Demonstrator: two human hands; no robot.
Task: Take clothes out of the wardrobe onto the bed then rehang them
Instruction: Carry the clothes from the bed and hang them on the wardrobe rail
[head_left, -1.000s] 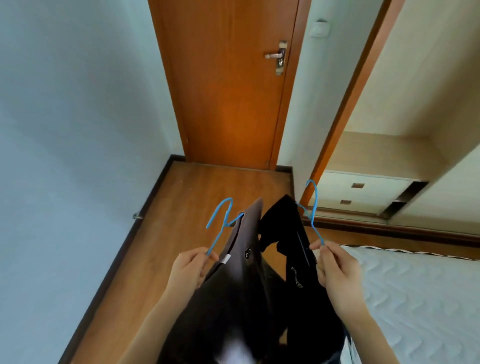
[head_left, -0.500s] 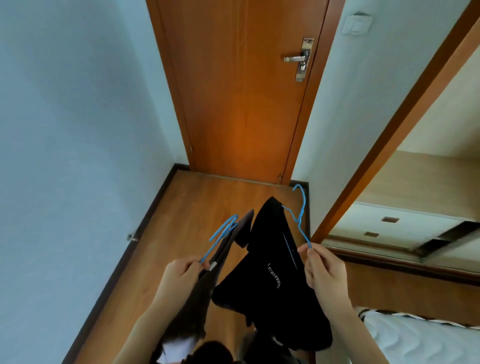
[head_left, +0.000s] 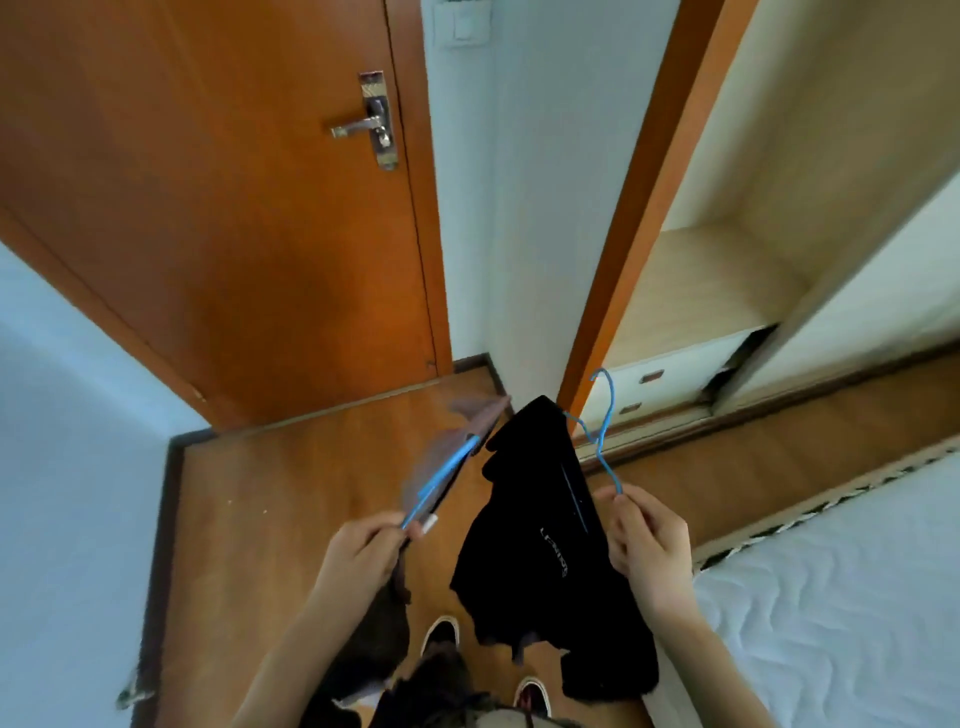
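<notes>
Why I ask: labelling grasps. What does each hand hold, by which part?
Left hand pinches the left hanger, with a brown garment, at its neck; right hand pinches the right hanger, carrying a black garment, below its hook.

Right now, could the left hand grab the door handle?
Probably not. The left hand is busy gripping a blue hanger with a brown garment, and the door handle is well beyond it, across the floor. Nothing blocks the way, though.
</notes>
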